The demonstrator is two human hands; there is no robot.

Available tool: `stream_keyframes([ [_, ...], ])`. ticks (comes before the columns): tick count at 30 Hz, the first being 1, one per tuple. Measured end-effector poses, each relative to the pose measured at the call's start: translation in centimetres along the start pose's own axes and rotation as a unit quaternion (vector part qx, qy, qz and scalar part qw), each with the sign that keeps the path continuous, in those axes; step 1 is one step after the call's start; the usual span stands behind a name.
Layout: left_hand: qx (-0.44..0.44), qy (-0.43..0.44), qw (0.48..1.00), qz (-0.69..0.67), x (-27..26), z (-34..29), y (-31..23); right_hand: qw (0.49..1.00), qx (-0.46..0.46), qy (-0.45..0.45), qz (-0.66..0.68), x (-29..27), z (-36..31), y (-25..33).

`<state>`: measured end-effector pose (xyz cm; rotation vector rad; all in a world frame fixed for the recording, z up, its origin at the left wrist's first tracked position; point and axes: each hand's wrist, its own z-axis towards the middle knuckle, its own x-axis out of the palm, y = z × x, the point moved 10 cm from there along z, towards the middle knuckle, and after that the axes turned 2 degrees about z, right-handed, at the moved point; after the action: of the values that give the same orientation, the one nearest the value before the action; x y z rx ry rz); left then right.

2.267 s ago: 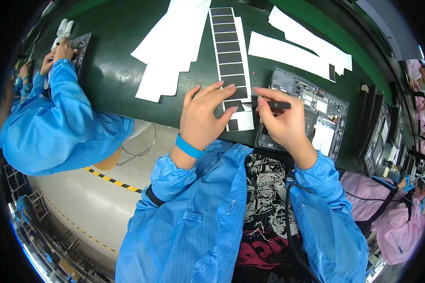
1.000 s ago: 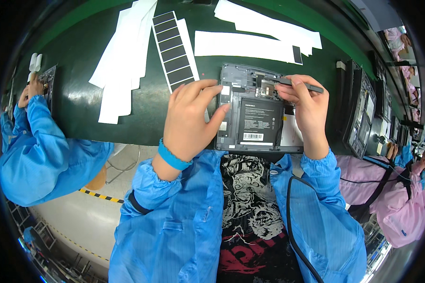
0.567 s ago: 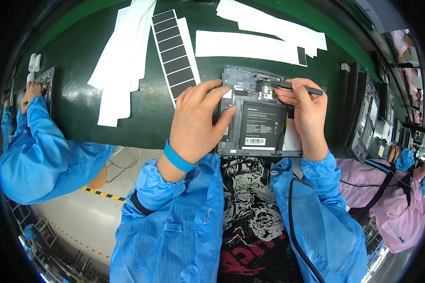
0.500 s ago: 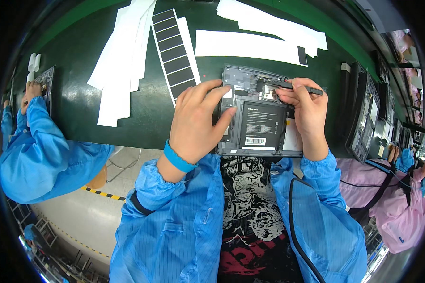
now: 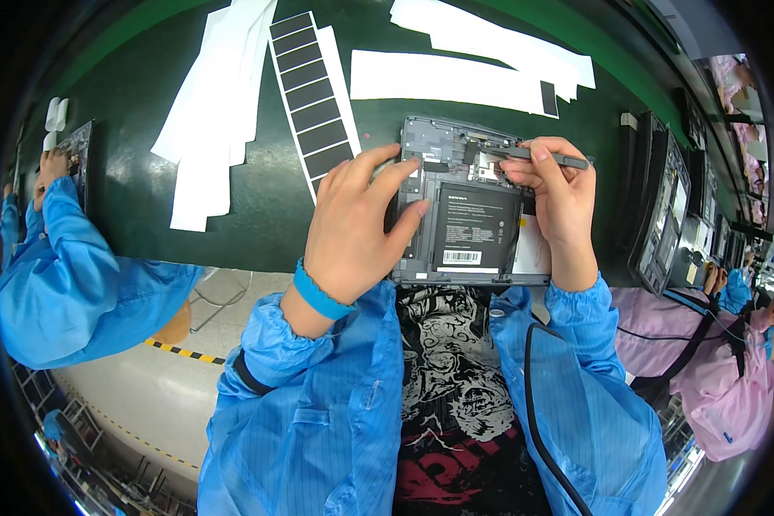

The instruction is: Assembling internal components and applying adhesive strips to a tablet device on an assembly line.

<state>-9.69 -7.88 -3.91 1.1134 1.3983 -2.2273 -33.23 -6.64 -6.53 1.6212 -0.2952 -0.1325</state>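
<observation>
The opened device (image 5: 469, 211) stays put since before; left hand (image 5: 357, 228) spread flat; right hand (image 5: 559, 198) fingers clamp tweezers (image 5: 546, 155).

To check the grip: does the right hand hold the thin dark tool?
Yes, the right hand pinches the thin dark tool over the opened device.

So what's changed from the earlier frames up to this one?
Both hands left the strip of black pads for the opened device. The left hand now presses its left side; the right hand holds tweezers at its top. Over the last second, nothing visibly moved.
</observation>
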Motion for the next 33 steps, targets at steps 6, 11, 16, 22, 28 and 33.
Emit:
stream_keyframes([
  [6,-0.006,0.004,1.000,-0.009,0.3,0.0,-0.1,1.000,0.008,0.006,0.000,-0.3,0.3,-0.1],
  [11,-0.006,0.008,1.000,-0.005,0.3,0.0,-0.1,1.000,0.015,0.013,0.018,-0.2,0.5,-0.1],
  [16,-0.007,0.012,1.000,-0.014,0.4,0.0,-0.1,0.998,0.012,0.037,0.057,-0.2,0.6,0.1],
  [22,-0.008,0.009,1.000,-0.015,0.5,0.0,-0.1,0.996,0.016,0.059,0.069,0.1,0.9,0.2],
  [28,-0.005,0.009,1.000,-0.009,0.5,0.0,-0.1,0.995,0.040,0.069,0.054,-0.1,1.3,-0.2],
  [33,-0.006,0.013,1.000,-0.011,0.4,0.0,-0.1,0.995,0.048,0.066,0.051,-0.4,1.4,-0.3],
])
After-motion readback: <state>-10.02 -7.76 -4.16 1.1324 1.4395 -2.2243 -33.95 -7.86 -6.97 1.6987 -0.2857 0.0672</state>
